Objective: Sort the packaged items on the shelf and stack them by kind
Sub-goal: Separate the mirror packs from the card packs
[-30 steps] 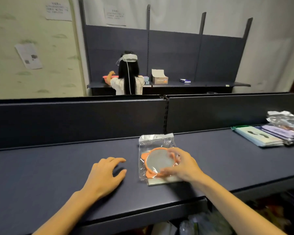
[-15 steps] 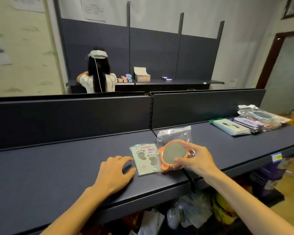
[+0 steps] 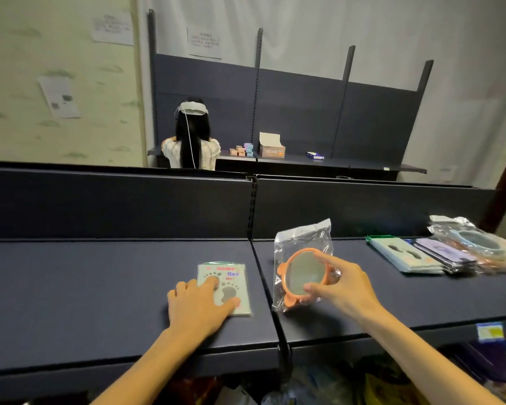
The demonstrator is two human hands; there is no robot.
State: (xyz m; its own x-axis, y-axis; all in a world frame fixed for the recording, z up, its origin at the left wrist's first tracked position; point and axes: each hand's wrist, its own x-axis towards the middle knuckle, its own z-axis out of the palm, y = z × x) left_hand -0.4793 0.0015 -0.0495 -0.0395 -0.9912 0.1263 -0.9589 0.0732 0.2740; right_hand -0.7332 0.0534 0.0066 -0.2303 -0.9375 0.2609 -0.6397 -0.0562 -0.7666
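My right hand (image 3: 343, 285) grips an orange round mirror in a clear plastic bag (image 3: 301, 270), tilted up above the dark shelf (image 3: 100, 287). A flat pale-green card printed with two footprints (image 3: 227, 283) lies on the shelf to its left. My left hand (image 3: 199, 306) rests on that card's lower half with fingers spread. At the far right of the shelf lies a stack of similar flat footprint packs (image 3: 405, 254), and next to it bagged round mirrors (image 3: 476, 239).
The shelf's back panel (image 3: 114, 206) rises behind the items, with a seam and upright post (image 3: 253, 206) in the middle. Bags and clutter sit below the shelf (image 3: 304, 387). A person (image 3: 192, 141) with their back turned works at a far shelf holding small boxes (image 3: 270, 147).
My right hand lifted the bagged orange mirror off the footprint card and moved it right. My left hand slid forward onto the uncovered card.
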